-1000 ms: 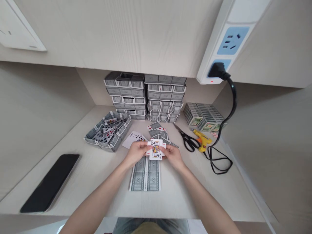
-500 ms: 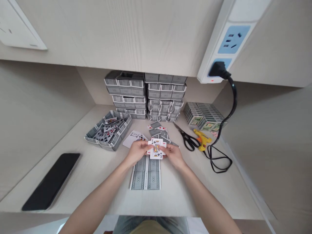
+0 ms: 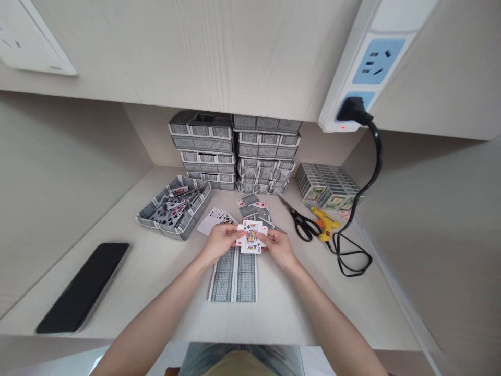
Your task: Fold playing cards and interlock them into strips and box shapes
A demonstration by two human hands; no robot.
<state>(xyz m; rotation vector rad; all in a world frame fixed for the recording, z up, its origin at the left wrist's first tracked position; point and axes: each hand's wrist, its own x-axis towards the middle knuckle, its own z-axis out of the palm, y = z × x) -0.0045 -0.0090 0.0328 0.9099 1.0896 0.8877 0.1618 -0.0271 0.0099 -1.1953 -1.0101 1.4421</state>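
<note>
Between my hands are two playing cards laid crosswise. A king of clubs [image 3: 251,245] stands upright on top, and an ace with red marks lies sideways under it, its ends [image 3: 265,230] showing at both sides. My left hand [image 3: 221,241] pinches the left side, thumb on the face. My right hand [image 3: 278,246] pinches the right side the same way. Just below lies a flat panel of joined cards [image 3: 234,287], backs up, its far end hidden by my hands. Beyond my fingers are loose cards [image 3: 254,209], and a fanned group of cards [image 3: 211,222] lies to the left.
A card-built tray [image 3: 183,227] holding loose cards sits left, with stacked card boxes [image 3: 266,149] behind. Right are black scissors [image 3: 304,224], a yellow glue gun [image 3: 327,224] with its cord, and packed card decks [image 3: 332,188]. A black phone [image 3: 84,287] lies front left.
Both hands keep their pinch on the crossed cards, with hardly any movement. The whole view has shifted slightly.
</note>
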